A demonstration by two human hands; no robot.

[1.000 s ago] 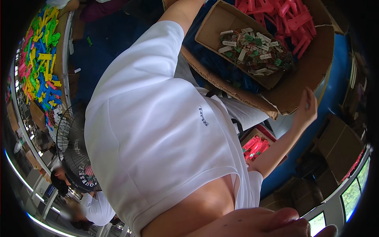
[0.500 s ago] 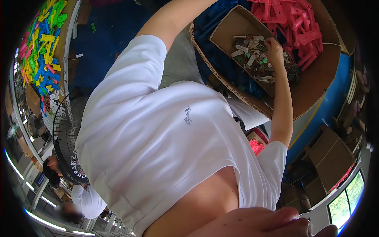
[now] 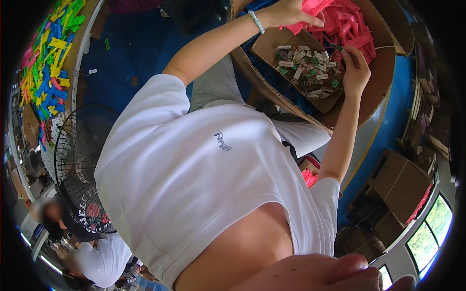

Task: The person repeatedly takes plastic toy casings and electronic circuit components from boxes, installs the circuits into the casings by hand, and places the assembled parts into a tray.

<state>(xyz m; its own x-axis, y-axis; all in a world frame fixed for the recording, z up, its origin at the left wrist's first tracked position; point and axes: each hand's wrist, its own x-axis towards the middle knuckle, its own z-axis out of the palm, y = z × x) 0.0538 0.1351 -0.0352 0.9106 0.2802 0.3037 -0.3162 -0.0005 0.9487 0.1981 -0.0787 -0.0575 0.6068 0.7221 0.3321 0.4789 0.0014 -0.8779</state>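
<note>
My left hand (image 3: 287, 13), with a pale beaded bracelet at the wrist, is closed on a pink plastic part (image 3: 315, 7) at the top of the view. Below and to the right, my right hand (image 3: 357, 72) pinches a small wired electronic piece (image 3: 334, 47), mostly too small to make out. It is at the right edge of a heap of small circuit boards with white blocks and thin wires (image 3: 310, 72). That heap lies in a cardboard tray (image 3: 264, 44) inside a larger carton (image 3: 376, 94). Behind it, more pink plastic parts (image 3: 357, 30) are piled up.
A black fan (image 3: 80, 165) stands at the left. Beyond it, a table holds a heap of yellow, green and blue plastic parts (image 3: 48, 63). Another person in white (image 3: 109, 259) is at the lower left. Stacked cardboard boxes (image 3: 403, 186) stand to the right.
My left hand has come into view from the top, holding a pink part. My right hand has lifted from within the circuit-board heap to its right edge, with a small wired piece.
</note>
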